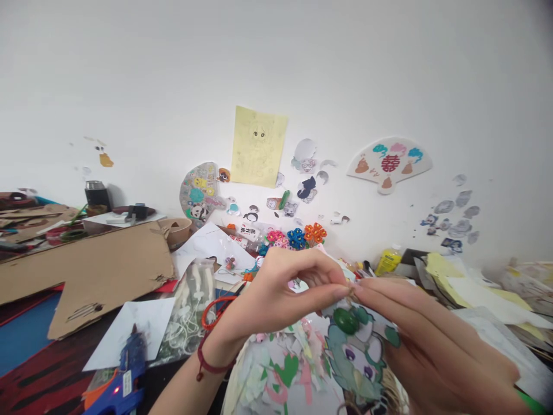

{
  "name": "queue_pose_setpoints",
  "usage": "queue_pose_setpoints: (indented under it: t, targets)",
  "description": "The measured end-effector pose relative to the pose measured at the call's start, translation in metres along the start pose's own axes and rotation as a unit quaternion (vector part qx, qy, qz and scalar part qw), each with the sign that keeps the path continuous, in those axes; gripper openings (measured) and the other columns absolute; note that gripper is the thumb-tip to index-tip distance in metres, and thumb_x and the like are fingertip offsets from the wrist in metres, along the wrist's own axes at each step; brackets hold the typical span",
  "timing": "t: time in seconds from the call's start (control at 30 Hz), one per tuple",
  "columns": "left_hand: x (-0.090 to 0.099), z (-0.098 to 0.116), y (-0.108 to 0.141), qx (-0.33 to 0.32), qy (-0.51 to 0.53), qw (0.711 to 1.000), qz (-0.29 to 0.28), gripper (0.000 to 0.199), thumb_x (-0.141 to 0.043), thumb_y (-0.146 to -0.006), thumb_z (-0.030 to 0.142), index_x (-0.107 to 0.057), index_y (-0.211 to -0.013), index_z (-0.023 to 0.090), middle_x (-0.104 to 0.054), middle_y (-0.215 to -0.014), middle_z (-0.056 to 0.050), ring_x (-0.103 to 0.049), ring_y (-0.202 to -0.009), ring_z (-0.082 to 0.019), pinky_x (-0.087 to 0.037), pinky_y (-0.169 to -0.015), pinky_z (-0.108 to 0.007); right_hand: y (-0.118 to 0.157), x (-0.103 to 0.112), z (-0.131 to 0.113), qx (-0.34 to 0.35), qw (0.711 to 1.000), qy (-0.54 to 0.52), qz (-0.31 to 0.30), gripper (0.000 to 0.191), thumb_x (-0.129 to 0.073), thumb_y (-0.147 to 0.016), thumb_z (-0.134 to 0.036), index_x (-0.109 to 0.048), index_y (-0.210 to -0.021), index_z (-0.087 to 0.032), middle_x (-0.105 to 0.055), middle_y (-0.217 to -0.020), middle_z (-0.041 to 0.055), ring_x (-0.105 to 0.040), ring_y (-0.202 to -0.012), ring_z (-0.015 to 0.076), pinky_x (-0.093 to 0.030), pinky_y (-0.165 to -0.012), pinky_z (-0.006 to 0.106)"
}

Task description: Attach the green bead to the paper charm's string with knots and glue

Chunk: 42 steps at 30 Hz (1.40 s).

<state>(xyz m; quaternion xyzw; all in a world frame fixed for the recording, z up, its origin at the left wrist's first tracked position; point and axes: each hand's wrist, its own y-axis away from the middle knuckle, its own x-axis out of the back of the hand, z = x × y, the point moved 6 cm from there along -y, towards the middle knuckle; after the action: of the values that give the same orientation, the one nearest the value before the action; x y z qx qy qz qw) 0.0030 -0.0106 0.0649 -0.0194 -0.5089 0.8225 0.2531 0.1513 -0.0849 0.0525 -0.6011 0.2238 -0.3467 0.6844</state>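
A flat, pale-green cartoon-character cutout (356,366) bearing 1 glossy dark-green oval bead (345,321) is seen just below 2 hands that meet at the fingertips; a tiny tannish piece (349,286) at its top is pinched by the left hand (274,288), while whether anything is gripped by the right hand's (444,331) outstretched fingers cannot be told; apparently light, thin and easily creased, the cutout is best held by its edges
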Motion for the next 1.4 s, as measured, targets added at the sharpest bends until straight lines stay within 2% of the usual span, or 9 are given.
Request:
queue_pose_setpoints:
  t: [0.1, 0.23, 0.33, 0.5, 0.67, 0.9, 1.0, 1.23, 1.4]
  targets:
    - [0.0, 0.0, 0.0, 0.008, -0.011, 1.0, -0.006, 0.006, -0.071, -0.089, 0.015, -0.068, -0.085, 0.012, -0.065, -0.067, -0.001, -0.062, -0.057, -0.007, -0.054, -0.057, -0.015, 0.001, 0.002, 0.002, -0.013, 1.0, -0.007, -0.013, 0.048, -0.055, -0.08, 0.011, -0.078, -0.105, -0.024, -0.077, -0.088, 0.0002, -0.075, -0.081, 0.0181, -0.063, -0.075, 0.034]
    - [0.0, 0.001, -0.001, 0.004, -0.016, 1.0, -0.009, 0.006, -0.071, -0.088, 0.016, -0.067, -0.084, 0.013, -0.065, -0.067, 0.0, -0.062, -0.056, -0.006, -0.054, -0.056, -0.014, 0.0, 0.004, -0.001, 0.021, 1.0, -0.004, -0.016, 0.048, -0.057, -0.078, 0.01, -0.077, -0.108, -0.021, -0.076, -0.09, 0.0017, -0.074, -0.083, 0.0194, -0.063, -0.076, 0.035]
    - [0.0, 0.002, -0.001, 0.006, -0.012, 1.0, -0.011, 0.006, -0.072, -0.088, 0.016, -0.068, -0.084, 0.012, -0.065, -0.068, 0.0, -0.061, -0.056, -0.006, -0.054, -0.056, -0.014, 0.0, 0.002, -0.001, 0.031, 0.999, -0.011, -0.029, 0.042, -0.058, -0.078, 0.01, -0.077, -0.104, -0.018, -0.075, -0.092, 0.0036, -0.074, -0.086, 0.0211, -0.063, -0.078, 0.036]
    - [0.0, -0.001, 0.0, 0.019, 0.017, 1.0, -0.016, 0.004, -0.073, -0.087, 0.013, -0.069, -0.087, 0.012, -0.066, -0.07, -0.001, -0.063, -0.057, -0.006, -0.055, -0.059, -0.013, -0.003, 0.001, 0.001, 0.0, 1.0, -0.014, 0.001, 0.027, -0.066, -0.08, 0.001, -0.077, -0.091, -0.021, -0.075, -0.081, 0.0019, -0.074, -0.077, 0.0212, -0.062, -0.073, 0.035]
    - [0.0, -0.004, 0.0, 0.028, 0.044, 0.999, -0.013, 0.006, -0.075, -0.086, 0.016, -0.07, -0.088, 0.012, -0.067, -0.07, -0.002, -0.064, -0.057, -0.008, -0.056, -0.059, -0.016, -0.006, -0.003, 0.003, -0.014, 1.0, -0.023, 0.009, 0.015, -0.07, -0.084, -0.011, -0.076, -0.091, -0.023, -0.072, -0.075, 0.0011, -0.072, -0.072, 0.0207, -0.06, -0.068, 0.034]
    - [0.001, -0.004, -0.001, 0.034, 0.07, 0.997, -0.011, 0.005, -0.074, -0.085, 0.01, -0.071, -0.087, 0.012, -0.068, -0.072, -0.001, -0.063, -0.059, -0.006, -0.055, -0.06, -0.014, -0.007, -0.005, 0.006, -0.025, 0.999, -0.044, 0.005, 0.005, -0.072, -0.087, -0.022, -0.075, -0.091, -0.022, -0.069, -0.073, 0.0027, -0.07, -0.072, 0.0219, -0.057, -0.066, 0.036]
    - [0.001, -0.004, -0.001, 0.036, 0.081, 0.996, -0.009, 0.005, -0.075, -0.084, 0.009, -0.071, -0.086, 0.011, -0.068, -0.072, -0.001, -0.063, -0.059, -0.006, -0.055, -0.06, -0.013, -0.007, -0.006, 0.006, -0.022, 0.998, -0.056, 0.001, 0.007, -0.073, -0.087, -0.026, -0.074, -0.091, -0.021, -0.069, -0.074, 0.0031, -0.069, -0.073, 0.0215, -0.056, -0.066, 0.035]
    - [0.003, -0.004, -0.002, 0.045, 0.083, 0.996, 0.008, 0.004, -0.075, -0.086, 0.015, -0.072, -0.086, 0.013, -0.071, -0.076, -0.004, -0.066, -0.065, -0.009, -0.058, -0.062, -0.015, -0.007, -0.005, 0.01, -0.018, 0.998, -0.056, 0.013, 0.011, -0.075, -0.083, -0.017, -0.075, -0.094, -0.019, -0.07, -0.076, 0.0039, -0.069, -0.073, 0.0214, -0.056, -0.066, 0.035]
    - [0.001, -0.004, -0.002, 0.036, 0.099, 0.994, 0.008, 0.006, -0.074, -0.088, 0.018, -0.072, -0.086, 0.013, -0.071, -0.076, -0.004, -0.065, -0.064, -0.009, -0.058, -0.062, -0.017, -0.007, -0.005, 0.011, 0.001, 0.997, -0.079, -0.004, 0.018, -0.074, -0.083, -0.015, -0.075, -0.1, -0.017, -0.071, -0.081, 0.0047, -0.07, -0.076, 0.0218, -0.057, -0.067, 0.035]
